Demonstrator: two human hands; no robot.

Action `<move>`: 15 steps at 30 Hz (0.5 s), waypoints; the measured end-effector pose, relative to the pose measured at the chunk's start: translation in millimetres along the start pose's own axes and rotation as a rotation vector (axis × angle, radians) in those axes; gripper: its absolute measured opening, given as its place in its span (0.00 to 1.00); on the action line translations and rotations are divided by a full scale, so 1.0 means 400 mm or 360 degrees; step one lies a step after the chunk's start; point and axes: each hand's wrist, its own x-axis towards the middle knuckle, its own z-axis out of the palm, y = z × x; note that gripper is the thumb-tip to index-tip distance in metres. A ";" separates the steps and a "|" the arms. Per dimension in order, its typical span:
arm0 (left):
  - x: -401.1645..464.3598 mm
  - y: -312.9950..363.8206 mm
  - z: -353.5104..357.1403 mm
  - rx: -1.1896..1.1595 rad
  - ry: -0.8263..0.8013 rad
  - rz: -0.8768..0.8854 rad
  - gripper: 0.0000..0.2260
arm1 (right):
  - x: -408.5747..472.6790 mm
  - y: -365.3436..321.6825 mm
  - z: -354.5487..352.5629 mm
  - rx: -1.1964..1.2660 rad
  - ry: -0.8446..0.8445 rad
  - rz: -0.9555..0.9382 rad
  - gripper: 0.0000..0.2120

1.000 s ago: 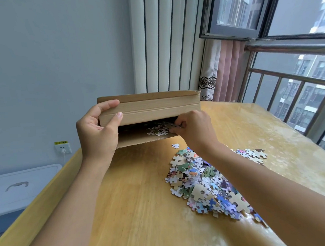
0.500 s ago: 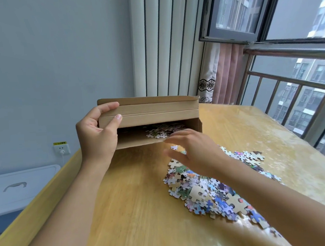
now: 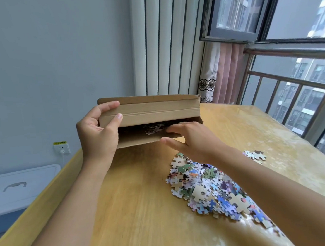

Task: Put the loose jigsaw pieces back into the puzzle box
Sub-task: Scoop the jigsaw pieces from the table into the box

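Jigsaw pieces are lying in a loose, colourful heap on the wooden counter, just in front of and to the right of the cardboard puzzle box. That box is sitting tilted on the counter's far side with its open mouth facing the camera, and a small cluster of pieces is showing inside its dim interior. The left hand is gripping the box at its left end, thumb pressing on the front flap and fingers curling over the top edge. The right hand is hovering at the box's opening, above the near end of the heap, with fingers spread and released; it is probably holding nothing, though blur makes this hard to confirm. A smaller group of pieces is lying further to the right of the box, apart from the main heap. Left of the box, beyond the counter edge, a white storage bin is standing below a wall socket.
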 end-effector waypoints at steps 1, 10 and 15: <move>0.002 0.001 0.001 0.0004 0.0000 0.0004 0.15 | -0.005 0.005 -0.001 -0.0018 -0.0048 0.0007 0.37; -0.001 -0.003 0.002 -0.0019 0.0021 0.0006 0.13 | -0.038 0.009 -0.062 0.0001 -0.0037 -0.0010 0.21; 0.002 -0.017 -0.001 0.0006 0.0024 -0.0036 0.12 | -0.027 0.066 0.010 0.0004 -0.0812 0.0281 0.25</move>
